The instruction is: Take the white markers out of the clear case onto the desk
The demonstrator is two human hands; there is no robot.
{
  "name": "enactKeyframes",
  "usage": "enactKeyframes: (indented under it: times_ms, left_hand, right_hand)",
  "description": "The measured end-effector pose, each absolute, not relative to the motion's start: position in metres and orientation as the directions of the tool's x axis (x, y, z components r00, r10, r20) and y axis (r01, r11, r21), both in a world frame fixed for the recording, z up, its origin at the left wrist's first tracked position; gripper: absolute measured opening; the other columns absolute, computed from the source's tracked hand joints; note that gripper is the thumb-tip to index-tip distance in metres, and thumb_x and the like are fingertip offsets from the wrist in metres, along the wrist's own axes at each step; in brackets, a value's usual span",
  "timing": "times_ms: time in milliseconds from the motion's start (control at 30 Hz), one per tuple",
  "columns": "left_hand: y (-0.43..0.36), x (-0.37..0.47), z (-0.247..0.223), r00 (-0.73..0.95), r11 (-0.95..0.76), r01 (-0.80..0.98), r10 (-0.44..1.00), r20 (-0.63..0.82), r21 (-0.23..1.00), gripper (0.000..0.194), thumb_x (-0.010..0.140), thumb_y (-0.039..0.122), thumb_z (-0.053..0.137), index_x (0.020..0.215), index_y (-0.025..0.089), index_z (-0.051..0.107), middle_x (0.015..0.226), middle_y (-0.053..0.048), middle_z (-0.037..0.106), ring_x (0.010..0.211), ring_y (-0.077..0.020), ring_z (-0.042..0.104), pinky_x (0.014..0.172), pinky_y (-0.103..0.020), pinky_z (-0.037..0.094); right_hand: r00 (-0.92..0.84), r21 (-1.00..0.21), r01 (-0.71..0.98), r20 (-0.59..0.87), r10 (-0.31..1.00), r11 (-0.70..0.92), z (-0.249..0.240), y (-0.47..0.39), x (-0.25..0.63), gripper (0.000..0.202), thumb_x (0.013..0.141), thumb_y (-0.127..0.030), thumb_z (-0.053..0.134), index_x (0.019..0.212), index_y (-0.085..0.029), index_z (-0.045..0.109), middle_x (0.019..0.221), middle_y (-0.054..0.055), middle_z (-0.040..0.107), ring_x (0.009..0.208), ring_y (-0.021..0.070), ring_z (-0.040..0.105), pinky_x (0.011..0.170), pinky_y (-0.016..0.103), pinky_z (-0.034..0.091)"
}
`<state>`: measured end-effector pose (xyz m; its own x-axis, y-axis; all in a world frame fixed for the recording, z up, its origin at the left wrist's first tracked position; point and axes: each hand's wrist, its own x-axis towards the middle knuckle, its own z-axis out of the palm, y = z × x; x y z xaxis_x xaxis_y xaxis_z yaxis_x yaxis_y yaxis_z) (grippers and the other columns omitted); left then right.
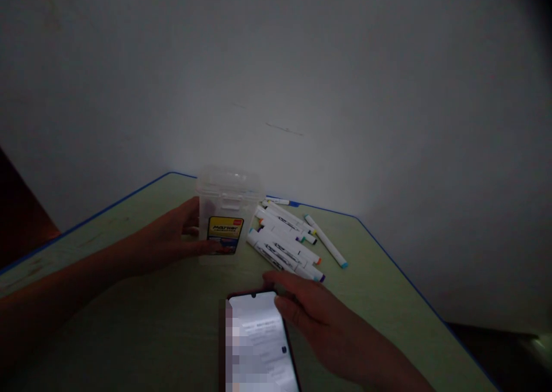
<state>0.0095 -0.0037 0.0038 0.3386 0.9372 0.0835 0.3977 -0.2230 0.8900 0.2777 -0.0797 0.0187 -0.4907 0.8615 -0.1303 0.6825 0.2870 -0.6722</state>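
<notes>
Dim room, pale wall behind a green table (164,323) with a blue edge, its corner pointing away toward 12 o'clock. Near the middle stands a clear plastic box (227,214), upright, lid closed, its yellow label facing the viewer. The left hand (172,237) reaches in from 9 o'clock and wraps the box's left side, fingers spread wide, thumb across the label's lower edge. At 3 o'clock of the box, just beside it, lies a loose pile of white markers (287,242), all out on the table; none can be seen inside the box, so any packing looks not yet begun. Most markers lie with their long axes running from 10 to 4 o'clock, coloured caps at the nearer ends. The right hand (310,314) lies flat at 6 o'clock, fingers loosely open, touching the edge of a lit phone (259,340).
</notes>
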Motion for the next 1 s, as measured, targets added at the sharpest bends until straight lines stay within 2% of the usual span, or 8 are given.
enactKeyframes:
  times_ms: [233, 467, 1000]
  left_hand:
    - [-0.0024, 0.0091, 0.0014, 0.333, -0.239, 0.399, 0.937, 0.103, 0.885, 0.068, 0.068, 0.043, 0.077, 0.125, 0.024, 0.046, 0.130, -0.011, 0.063, 0.107, -0.0273, 0.067, 0.092, -0.043, 0.053]
    - [-0.0025, 0.0087, 0.0013, 0.326, -0.234, 0.410, 0.940, 0.098, 0.881, 0.068, 0.068, 0.043, 0.076, 0.126, 0.024, 0.046, 0.130, -0.011, 0.065, 0.107, -0.0281, 0.068, 0.092, -0.044, 0.054]
    - [-0.0032, 0.0095, 0.0023, 0.326, -0.229, 0.396, 0.940, 0.098, 0.889, 0.067, 0.068, 0.041, 0.076, 0.124, 0.021, 0.047, 0.129, -0.012, 0.064, 0.106, -0.0280, 0.068, 0.092, -0.044, 0.053]
  right_hand:
    - [-0.490, -0.650, 0.701, -0.141, 0.861, 0.293, 0.0209, -0.0807, 0.2784, 0.038, 0.096, -0.025, 0.041, 0.132, -0.018, 0.054, 0.131, 0.012, 0.061, 0.120, 0.0241, 0.054, 0.102, 0.042, 0.040]
    - [-0.500, -0.647, 0.703, -0.153, 0.852, 0.296, 0.0239, -0.0816, 0.2762, 0.036, 0.096, -0.022, 0.042, 0.129, -0.019, 0.055, 0.126, 0.011, 0.063, 0.117, 0.0238, 0.056, 0.098, 0.040, 0.042]
    - [-0.499, -0.643, 0.710, -0.172, 0.849, 0.286, 0.0252, -0.0816, 0.2763, 0.036, 0.096, -0.027, 0.042, 0.130, -0.024, 0.055, 0.131, 0.009, 0.061, 0.121, 0.0252, 0.053, 0.101, 0.042, 0.040]
